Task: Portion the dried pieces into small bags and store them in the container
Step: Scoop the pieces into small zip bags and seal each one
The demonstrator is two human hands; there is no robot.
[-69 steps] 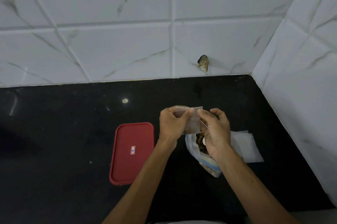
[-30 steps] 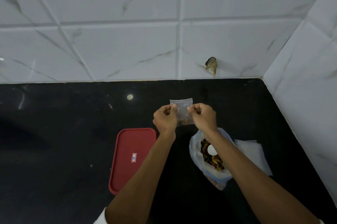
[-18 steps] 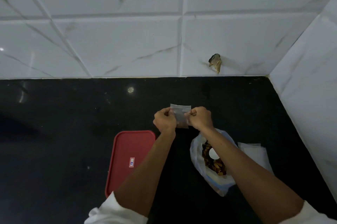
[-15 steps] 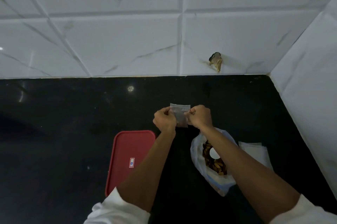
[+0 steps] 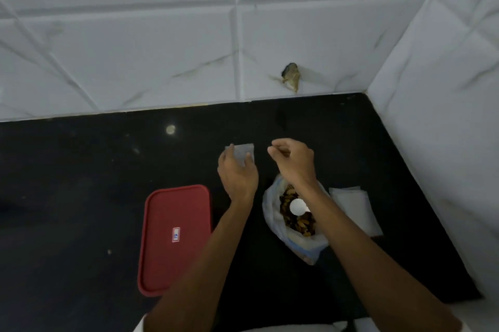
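Left hand (image 5: 237, 175) just above centre frame pinches a small clear bag (image 5: 243, 154) by itself, while the right hand (image 5: 294, 161) hovers beside it, fingers loosely curled on nothing, well clear of the film. Below the right wrist sits the big open bag (image 5: 294, 221) of dried pieces (image 5: 299, 219) with a white scoop (image 5: 297, 207) inside; the red-lidded container (image 5: 174, 240) lies shut at lower left; spare bags (image 5: 353, 210) wait at right. My read: check the seal's pressed flat, then open that lid before dropping it in.

The red lid (image 5: 175, 240) bears a small label (image 5: 176, 235); its print is too small to read
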